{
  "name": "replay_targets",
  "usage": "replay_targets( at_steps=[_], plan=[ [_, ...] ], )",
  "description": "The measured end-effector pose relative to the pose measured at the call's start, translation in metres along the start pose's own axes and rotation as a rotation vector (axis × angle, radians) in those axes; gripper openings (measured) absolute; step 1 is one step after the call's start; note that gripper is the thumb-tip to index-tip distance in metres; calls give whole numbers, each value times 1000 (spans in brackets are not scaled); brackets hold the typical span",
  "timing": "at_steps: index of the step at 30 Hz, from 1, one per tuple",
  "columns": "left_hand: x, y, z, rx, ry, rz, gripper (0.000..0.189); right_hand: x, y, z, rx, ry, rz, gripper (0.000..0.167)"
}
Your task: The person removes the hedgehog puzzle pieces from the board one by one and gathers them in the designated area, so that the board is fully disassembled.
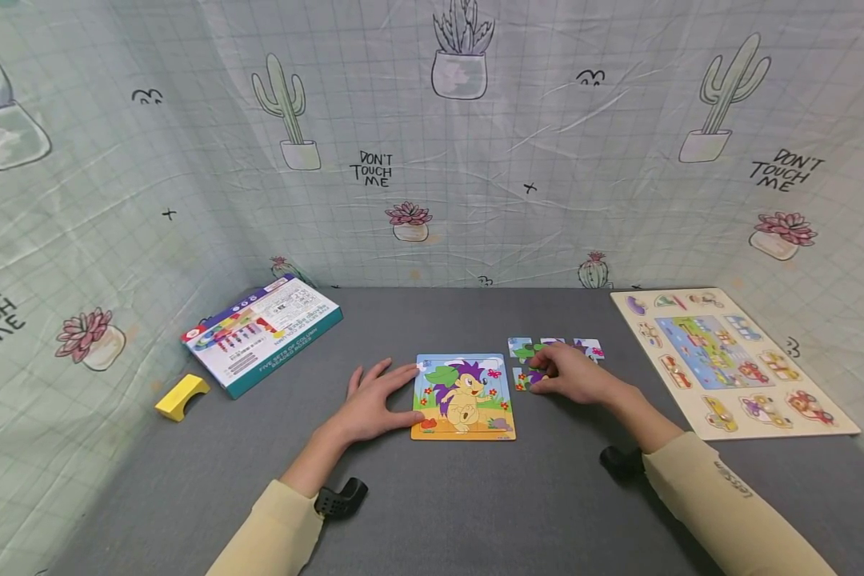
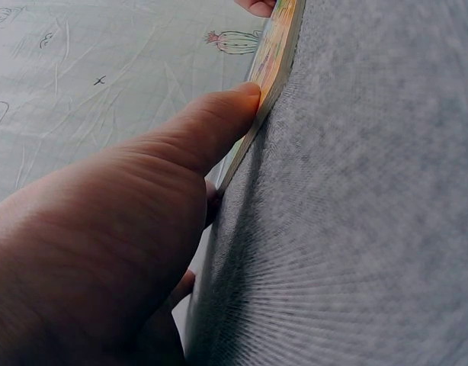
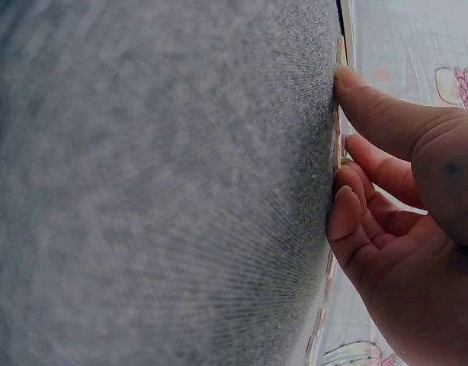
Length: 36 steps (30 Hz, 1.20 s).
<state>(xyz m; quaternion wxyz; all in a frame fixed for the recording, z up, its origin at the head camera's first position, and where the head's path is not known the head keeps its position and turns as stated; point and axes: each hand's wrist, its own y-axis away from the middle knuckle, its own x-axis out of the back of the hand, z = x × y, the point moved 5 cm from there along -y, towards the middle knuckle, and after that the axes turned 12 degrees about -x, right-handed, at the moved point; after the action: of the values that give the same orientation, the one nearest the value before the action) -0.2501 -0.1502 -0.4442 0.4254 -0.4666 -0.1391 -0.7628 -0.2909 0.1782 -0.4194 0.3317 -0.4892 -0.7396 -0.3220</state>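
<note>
A square hedgehog puzzle board [image 1: 468,400] lies flat in the middle of the head view. My left hand [image 1: 369,406] rests at its left side, fingers spread and fairly straight; the thumb [image 2: 230,114] touches the board's edge in the left wrist view. Right of the board, several jigsaw pieces [image 1: 519,346] lie grouped on the table. There my right hand [image 1: 576,376] pinches a puzzle piece with purple on it [image 1: 539,374] between thumb and fingers. That hand partly covers the group. In the right wrist view, the thumb [image 3: 371,107] and fingers meet the thin pieces edge-on.
At the far right lies a larger wooden picture board [image 1: 698,416]. A teal-edged bead box [image 1: 281,352] is at the back left, with a yellow arch block [image 1: 182,395] in front of it. A printed cloth [image 1: 490,192] hangs behind the grey table [image 1: 468,504].
</note>
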Motion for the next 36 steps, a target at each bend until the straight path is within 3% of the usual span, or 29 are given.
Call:
replay_targets(
  at_steps=[36],
  plan=[
    [1, 0, 1, 0, -5, -8, 78, 1, 2, -1, 64, 39, 14, 32]
  ],
)
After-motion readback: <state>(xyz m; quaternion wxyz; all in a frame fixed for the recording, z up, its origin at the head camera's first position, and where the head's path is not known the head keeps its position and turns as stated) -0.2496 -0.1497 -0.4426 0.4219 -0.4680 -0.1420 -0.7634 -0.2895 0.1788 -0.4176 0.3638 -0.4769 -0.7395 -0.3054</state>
